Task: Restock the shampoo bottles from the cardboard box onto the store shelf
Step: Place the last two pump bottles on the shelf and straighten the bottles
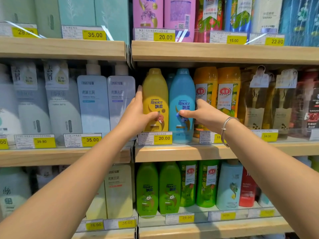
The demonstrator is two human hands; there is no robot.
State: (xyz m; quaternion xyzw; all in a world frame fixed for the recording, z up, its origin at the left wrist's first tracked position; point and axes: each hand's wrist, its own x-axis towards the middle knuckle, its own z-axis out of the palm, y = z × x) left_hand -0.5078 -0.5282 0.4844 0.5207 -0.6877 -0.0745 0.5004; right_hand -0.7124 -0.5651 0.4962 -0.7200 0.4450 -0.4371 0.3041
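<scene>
Left grip: the left hand (138,111) wraps the yellow Rejoice bottle (155,94), thumb across its front.
Right grip: the right hand (202,112) clasps the blue Rejoice bottle (182,90), thumb on its label.
Where: both stand upright, side by side, on the middle wooden shelf (189,152).
Hidden: the 20.00 price tag (155,138) covers the yellow bottle's base, and a second blue bottle (170,80) peeks from behind.
Neighbours: the orange Meiwang bottles (227,87) are just beside the right fingers.
Room: the upper shelf board (207,52) sits close over the caps.

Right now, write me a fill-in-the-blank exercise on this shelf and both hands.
The left hand grips the yellow bottle, branded ____.
The right hand grips the neighbouring bottle, coloured ____.
The price tag under the yellow bottle reads ____.
The bracelet is on the ____ wrist.
Missing words: Rejoice; blue; 20.00; right.
</scene>
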